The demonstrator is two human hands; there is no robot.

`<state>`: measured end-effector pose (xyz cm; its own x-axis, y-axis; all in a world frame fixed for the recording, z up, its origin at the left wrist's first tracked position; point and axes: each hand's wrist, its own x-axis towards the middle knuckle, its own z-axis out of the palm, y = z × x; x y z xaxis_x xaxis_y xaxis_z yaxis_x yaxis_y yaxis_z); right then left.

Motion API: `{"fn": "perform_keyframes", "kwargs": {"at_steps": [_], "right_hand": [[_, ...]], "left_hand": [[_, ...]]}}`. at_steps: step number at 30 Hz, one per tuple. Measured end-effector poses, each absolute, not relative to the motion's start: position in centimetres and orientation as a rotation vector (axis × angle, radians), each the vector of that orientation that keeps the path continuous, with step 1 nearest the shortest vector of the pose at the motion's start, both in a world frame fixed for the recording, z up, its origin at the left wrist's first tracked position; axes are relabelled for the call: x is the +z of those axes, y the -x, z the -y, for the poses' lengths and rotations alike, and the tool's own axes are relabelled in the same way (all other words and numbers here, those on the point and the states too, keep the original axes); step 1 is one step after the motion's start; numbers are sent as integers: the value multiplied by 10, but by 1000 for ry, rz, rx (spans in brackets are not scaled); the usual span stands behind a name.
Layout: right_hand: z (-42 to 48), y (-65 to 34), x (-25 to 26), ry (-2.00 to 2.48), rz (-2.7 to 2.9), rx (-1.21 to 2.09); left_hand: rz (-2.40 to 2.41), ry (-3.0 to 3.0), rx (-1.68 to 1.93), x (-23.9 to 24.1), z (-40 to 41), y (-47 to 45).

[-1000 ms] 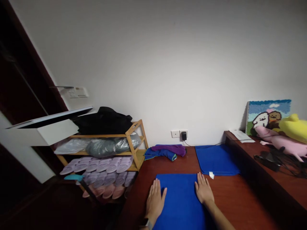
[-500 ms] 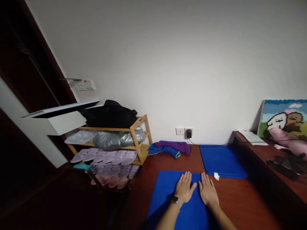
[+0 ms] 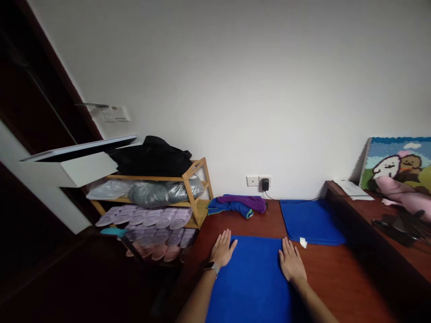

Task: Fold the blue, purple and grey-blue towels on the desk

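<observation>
A blue cloth lies flat and smooth on the reddish-brown table. My left hand, with a watch on its wrist, rests flat at the cloth's far left corner, fingers stretched out. Along the right edge of the cloth, near its far corner, my right hand lies flat with fingers extended. Neither hand grips anything. Beyond the right hand is a second blue cloth, laid flat with a white tag at its near edge.
Crumpled blue and purple cloths lie by the wall under a plugged-in adapter. A wooden rack with slippers and bags stands left. On the right, a raised ledge holds a pink plush toy and a fluffy picture.
My left hand has slid left across the blue cloth, from its middle to its left edge. My right hand stays nearly in place at the right edge. The view has shifted slightly.
</observation>
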<state>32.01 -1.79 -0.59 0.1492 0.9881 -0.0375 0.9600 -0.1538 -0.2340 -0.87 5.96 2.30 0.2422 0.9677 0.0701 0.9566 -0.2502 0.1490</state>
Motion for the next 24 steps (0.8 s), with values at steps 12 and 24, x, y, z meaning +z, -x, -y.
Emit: {"fn": "perform_keyframes", "kwargs": {"at_steps": [12,24], "right_hand": [[21,-323,-2,2238,2060,259],[20,-320,-2,2258,1951,268]], "left_hand": [[-1309,-2573,418,4,0,-188],[-1748,-2446,222,22,-44,-42]]}}
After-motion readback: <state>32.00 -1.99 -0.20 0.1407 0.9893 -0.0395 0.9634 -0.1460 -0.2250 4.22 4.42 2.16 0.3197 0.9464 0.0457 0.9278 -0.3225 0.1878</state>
